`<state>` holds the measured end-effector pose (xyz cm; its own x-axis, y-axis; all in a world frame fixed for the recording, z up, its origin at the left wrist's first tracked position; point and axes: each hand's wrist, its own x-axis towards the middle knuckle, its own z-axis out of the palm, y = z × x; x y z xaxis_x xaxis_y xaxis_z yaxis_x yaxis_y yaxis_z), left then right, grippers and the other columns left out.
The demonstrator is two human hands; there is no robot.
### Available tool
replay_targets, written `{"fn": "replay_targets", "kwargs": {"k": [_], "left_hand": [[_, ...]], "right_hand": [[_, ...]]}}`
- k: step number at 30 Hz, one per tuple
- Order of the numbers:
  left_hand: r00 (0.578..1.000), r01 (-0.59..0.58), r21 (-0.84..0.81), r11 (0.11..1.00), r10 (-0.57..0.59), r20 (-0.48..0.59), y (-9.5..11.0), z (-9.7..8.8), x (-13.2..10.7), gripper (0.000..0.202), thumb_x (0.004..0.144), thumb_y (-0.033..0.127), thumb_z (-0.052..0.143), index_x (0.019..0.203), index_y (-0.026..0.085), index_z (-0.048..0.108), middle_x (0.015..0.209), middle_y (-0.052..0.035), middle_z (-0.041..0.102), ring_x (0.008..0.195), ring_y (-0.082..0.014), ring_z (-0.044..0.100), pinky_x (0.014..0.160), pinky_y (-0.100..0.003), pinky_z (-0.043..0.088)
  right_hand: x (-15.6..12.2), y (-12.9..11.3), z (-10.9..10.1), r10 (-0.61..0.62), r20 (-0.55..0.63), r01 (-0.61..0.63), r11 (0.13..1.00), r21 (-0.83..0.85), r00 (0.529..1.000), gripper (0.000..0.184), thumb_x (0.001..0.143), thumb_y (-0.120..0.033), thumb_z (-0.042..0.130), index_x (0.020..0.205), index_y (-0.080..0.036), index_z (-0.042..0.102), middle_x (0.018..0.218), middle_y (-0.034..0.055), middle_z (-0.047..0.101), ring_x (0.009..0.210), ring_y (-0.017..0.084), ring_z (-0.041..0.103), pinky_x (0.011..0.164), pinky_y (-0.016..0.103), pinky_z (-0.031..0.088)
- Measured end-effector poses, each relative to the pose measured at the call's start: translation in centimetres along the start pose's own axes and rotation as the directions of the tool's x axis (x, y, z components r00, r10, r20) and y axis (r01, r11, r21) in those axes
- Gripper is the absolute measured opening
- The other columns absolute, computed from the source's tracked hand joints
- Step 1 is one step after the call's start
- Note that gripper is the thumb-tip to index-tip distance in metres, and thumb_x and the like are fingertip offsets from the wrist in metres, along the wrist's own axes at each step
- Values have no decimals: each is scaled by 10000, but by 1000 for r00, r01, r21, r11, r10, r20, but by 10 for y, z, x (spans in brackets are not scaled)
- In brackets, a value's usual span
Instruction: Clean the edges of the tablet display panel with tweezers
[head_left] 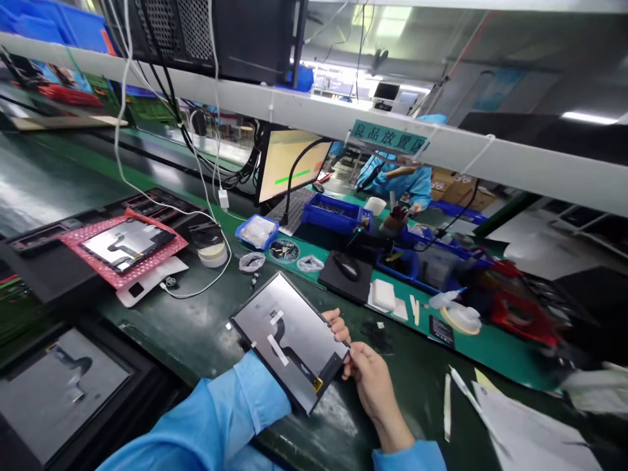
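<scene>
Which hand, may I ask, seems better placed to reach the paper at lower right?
Probably the right hand: nearer the paper, touching the edge of the screen; the left hand supports it underneath.

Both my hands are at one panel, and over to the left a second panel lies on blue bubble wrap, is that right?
Not quite: the head view shows that the bubble wrap is pink, not blue. Your left hand and right hand are at one panel, and the second panel does lie on the wrap to the left.
</scene>
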<state>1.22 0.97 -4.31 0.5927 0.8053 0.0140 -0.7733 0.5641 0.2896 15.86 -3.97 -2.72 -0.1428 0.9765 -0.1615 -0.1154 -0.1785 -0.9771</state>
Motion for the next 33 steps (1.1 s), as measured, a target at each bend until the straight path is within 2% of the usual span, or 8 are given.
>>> {"fn": "replay_targets", "kwargs": {"k": [5, 9, 12, 18, 21, 25, 29, 33], "left_hand": [[997, 44, -73, 996, -48, -57, -4, 2, -1, 597, 1094, 371, 321, 540, 179, 434, 559, -9, 400, 534, -160, 460, 604, -287, 370], [994, 37, -108, 993, -48, -95, -4, 11, 0, 628, 1102, 363, 236, 515, 189, 376, 531, 9, 316, 495, -146, 413, 580, -282, 349], [992, 48, -121, 992, -62, -110, -3, 20, -2, 646, 1105, 346, 168, 514, 190, 377, 541, 6, 313, 506, -147, 423, 586, -286, 357], [976, 26, -112, 993, -50, -214, -3, 27, -2, 652, 1106, 384, 233, 491, 195, 340, 520, 8, 289, 492, -146, 378, 583, -277, 342], [977, 77, -44, 996, -84, -194, -4, 24, -4, 682, 1103, 379, 176, 483, 185, 383, 528, -7, 307, 509, -157, 413, 588, -288, 327], [983, 57, 17, 998, -53, -178, -3, 19, -5, 740, 1093, 365, 100, 462, 176, 438, 532, -21, 312, 513, -158, 421, 587, -301, 298], [987, 34, 19, 999, -31, -159, -5, 11, -3, 765, 1085, 364, 39, 451, 174, 422, 518, -22, 289, 510, -153, 403, 606, -304, 287], [997, 61, 6, 998, -60, -56, -8, -6, 2, 755, 1080, 373, 25, 492, 173, 455, 535, -33, 323, 538, -165, 429, 617, -308, 298]], "right_hand": [[0, 3, -3, -35, -48, 35, 999, 9, 998, 445, 719, -573, 841, 674, -185, 629, 575, -6, 596, 479, 127, 528, 488, 248, 464], [1, 3, -3, -18, -60, 18, 1000, 3, 998, 412, 722, -540, 839, 694, -186, 630, 562, -12, 595, 469, 129, 528, 485, 248, 456], [0, -1, -3, -15, -63, 15, 1000, -4, 998, 396, 742, -533, 819, 702, -187, 629, 567, -10, 605, 475, 130, 541, 497, 248, 456], [-2, -10, -5, 35, -37, -36, 998, -45, 999, 354, 722, -505, 793, 691, -191, 633, 572, -1, 621, 466, 135, 550, 494, 254, 451], [-2, -12, -6, 84, -47, -85, 996, -27, 995, 314, 654, -455, 806, 650, -187, 642, 558, 1, 615, 462, 136, 545, 487, 254, 459], [0, -15, -1, 156, -38, -155, 988, 24, 987, 275, 576, -398, 822, 592, -183, 650, 538, 5, 601, 458, 135, 531, 467, 250, 460], [-3, -24, 5, 210, -57, -208, 977, 49, 976, 324, 536, -437, 855, 564, -182, 657, 532, 16, 600, 455, 137, 519, 449, 253, 456], [-6, -28, 6, 233, -71, -232, 972, 22, 970, 375, 516, -476, 885, 554, -173, 668, 535, 23, 595, 459, 136, 522, 444, 250, 459]]}}
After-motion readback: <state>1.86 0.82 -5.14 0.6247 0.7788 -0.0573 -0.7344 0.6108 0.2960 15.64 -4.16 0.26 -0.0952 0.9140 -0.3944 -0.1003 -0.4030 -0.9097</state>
